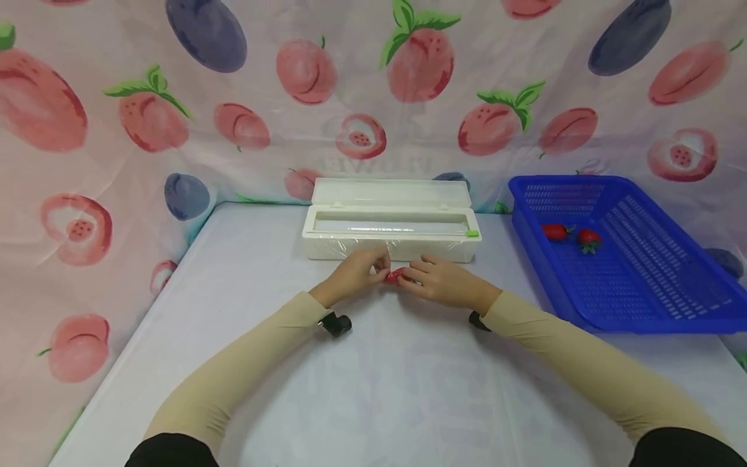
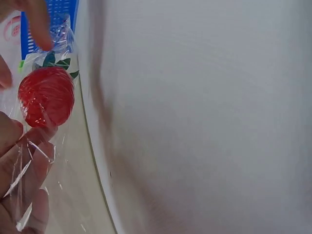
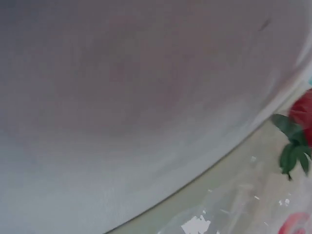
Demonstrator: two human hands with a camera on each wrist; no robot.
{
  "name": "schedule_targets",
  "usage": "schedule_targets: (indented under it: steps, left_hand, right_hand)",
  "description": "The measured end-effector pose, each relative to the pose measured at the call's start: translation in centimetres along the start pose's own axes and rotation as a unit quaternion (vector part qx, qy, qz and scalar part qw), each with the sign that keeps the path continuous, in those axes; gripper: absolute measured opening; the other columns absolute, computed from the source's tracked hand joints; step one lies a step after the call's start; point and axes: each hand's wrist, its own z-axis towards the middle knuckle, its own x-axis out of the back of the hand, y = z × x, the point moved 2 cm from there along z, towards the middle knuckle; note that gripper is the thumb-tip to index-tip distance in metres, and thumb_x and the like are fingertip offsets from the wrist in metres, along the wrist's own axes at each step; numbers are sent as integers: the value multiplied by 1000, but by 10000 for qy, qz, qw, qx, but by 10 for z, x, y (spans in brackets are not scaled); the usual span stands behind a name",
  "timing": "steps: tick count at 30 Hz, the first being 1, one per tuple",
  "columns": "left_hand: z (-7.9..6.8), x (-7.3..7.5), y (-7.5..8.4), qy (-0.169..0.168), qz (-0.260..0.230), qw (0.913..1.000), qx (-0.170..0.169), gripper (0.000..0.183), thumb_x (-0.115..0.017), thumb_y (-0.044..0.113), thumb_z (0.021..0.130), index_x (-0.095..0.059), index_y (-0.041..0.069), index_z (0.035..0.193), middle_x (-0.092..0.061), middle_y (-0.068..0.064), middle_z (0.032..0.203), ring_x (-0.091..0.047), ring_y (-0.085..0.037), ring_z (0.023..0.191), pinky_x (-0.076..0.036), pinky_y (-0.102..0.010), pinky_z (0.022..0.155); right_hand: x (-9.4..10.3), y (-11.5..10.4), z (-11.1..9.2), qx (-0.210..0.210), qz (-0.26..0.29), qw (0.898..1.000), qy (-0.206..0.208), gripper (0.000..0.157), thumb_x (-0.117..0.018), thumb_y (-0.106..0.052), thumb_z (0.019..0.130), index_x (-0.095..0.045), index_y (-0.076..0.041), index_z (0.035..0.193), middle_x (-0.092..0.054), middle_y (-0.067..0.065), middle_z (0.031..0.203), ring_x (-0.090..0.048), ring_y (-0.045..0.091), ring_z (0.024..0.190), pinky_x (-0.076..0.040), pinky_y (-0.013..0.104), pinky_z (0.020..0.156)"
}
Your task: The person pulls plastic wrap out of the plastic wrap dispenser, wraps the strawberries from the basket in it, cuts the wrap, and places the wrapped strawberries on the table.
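Observation:
A red strawberry [image 1: 394,276] with green leaves is covered in clear cling film, between both hands and just in front of a white cling film dispenser [image 1: 391,249]. My left hand [image 1: 357,272] holds the strawberry at its leafless end; in the left wrist view its fingers [image 2: 30,163] lie against the loose film. From the other side, my right hand [image 1: 448,283] has curled fingers at the film on the leafy end. The right wrist view catches the wrapped strawberry [image 3: 301,117] only at its edge, without the fingers.
On the right stands a blue perforated basket [image 1: 560,305] with two strawberries [image 1: 589,240] in it. The dispenser's lid [image 1: 391,192] is raised at the back, and film drapes over its front. A fruit-patterned cloth [image 1: 251,175] hangs behind the white table [image 1: 362,395].

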Motion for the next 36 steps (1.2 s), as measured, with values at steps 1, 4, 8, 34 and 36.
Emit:
schedule_targets:
  steps: [1, 4, 8, 34, 36]
  left_hand:
    - [0, 0, -1, 1, -68, 10000, 20, 6, -60, 4, 87, -56, 8, 87, -68, -5, 87, -67, -16, 87, -52, -28, 81]
    - [1, 1, -3, 32, -323, 9994, 130, 4, -60, 5, 88, -57, 7, 91, -68, -7, 93, -69, -19, 92, -52, -29, 80]
    - [2, 4, -3, 168, -605, 9977, 254, 4, -61, 8, 90, -59, 6, 93, -69, -10, 98, -69, -21, 96, -51, -28, 77]
    - [-22, 27, 23, 1614, 721, 9838, -285, 22, -70, 12, 82, -62, 7, 101, -67, -6, 96, -62, -20, 88, -51, -31, 79]
    - [-20, 20, 27, 1517, 633, 9862, -174, 28, -75, 14, 78, -62, 9, 101, -67, -4, 96, -61, -19, 88, -50, -31, 79]
  right_hand:
    - [-3, 1, 1, 3, 13, 9999, -114, 27, -53, -5, 90, -62, -11, 115, -64, 3, 105, -59, 19, 92, -51, 33, 78]
    - [-12, 3, 5, -85, 27, 9996, -258, 28, -38, -6, 99, -58, -12, 118, -61, 4, 104, -57, 19, 89, -50, 33, 76]
    - [-18, 7, 11, -418, 20, 9991, -33, 21, -40, -17, 101, -56, -12, 112, -60, 4, 96, -57, 19, 85, -48, 33, 75]
    - [-20, 9, 11, -1348, 922, 9865, 123, 45, -79, -22, 73, -62, -6, 112, -68, 5, 102, -63, 20, 96, -51, 37, 84]
    - [-20, 9, 11, -1505, 1220, 9809, 170, 45, -79, -19, 72, -62, -5, 112, -68, 6, 103, -63, 21, 98, -50, 38, 86]
